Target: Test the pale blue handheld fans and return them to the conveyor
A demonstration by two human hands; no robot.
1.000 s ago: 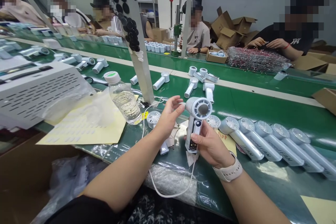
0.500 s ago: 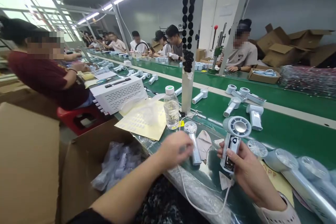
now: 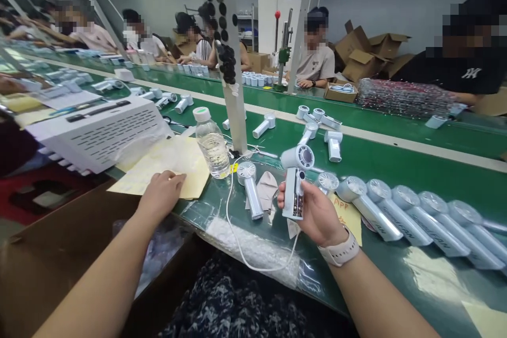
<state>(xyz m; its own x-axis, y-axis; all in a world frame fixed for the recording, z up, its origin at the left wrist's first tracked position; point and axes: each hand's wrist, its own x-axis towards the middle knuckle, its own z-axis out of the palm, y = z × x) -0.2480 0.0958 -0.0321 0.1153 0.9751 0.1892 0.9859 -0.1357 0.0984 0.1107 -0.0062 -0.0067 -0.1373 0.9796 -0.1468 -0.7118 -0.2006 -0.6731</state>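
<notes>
My right hand (image 3: pixel 317 214) is closed around the handle of a white hand-held fan (image 3: pixel 296 179), held upright above the green table with its round head on top. A white cable (image 3: pixel 245 245) hangs from the fan's base and loops over the table edge. My left hand (image 3: pixel 160 195) rests on a yellow sticker sheet (image 3: pixel 170 166) at the table's near edge, fingers curled down on the paper. Between the hands lies another fan (image 3: pixel 250 187) beside a grey cloth (image 3: pixel 267 187). A water bottle (image 3: pixel 210 142) stands just behind.
A row of wrapped fans (image 3: pixel 400 211) lies to the right. A white perforated box (image 3: pixel 99 129) sits at the left. A metal post (image 3: pixel 233 63) with black discs rises behind the bottle. Loose fans lie on the green conveyor (image 3: pixel 396 156). Several people work across it. An open carton (image 3: pixel 79 232) stands below.
My left hand has moved left from the cable area onto the yellow sheet. The right hand still holds the fan, now nearer the middle. The view has swung back towards the table.
</notes>
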